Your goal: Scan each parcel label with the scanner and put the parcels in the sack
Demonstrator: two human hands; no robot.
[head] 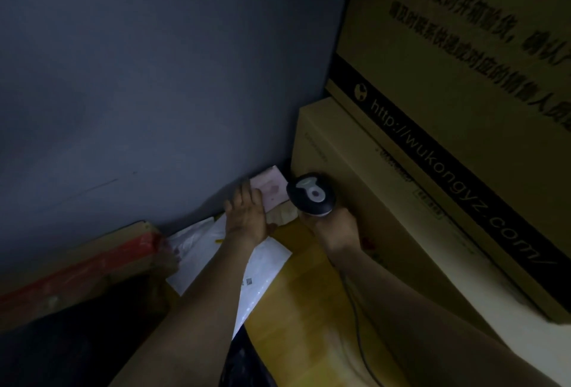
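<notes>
Scanning seems underway: the right hand (pixel 335 232) grips the scanner (pixel 310 195) just beside the pink parcel (pixel 272 187) at the wall, the left hand (pixel 247 216) pressing it flat-fingered; next it needs lifting into the sack.

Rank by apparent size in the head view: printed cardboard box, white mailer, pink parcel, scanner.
1. printed cardboard box
2. white mailer
3-4. pink parcel and scanner look alike; the left hand hides part of the parcel, so unranked.

You see a glossy black plastic scanner (pixel 310 195), matt brown cardboard boxes (pixel 349 145), a crinkled white plastic mailer (pixel 199 243), and a matt painted wall (pixel 154 77).
</notes>
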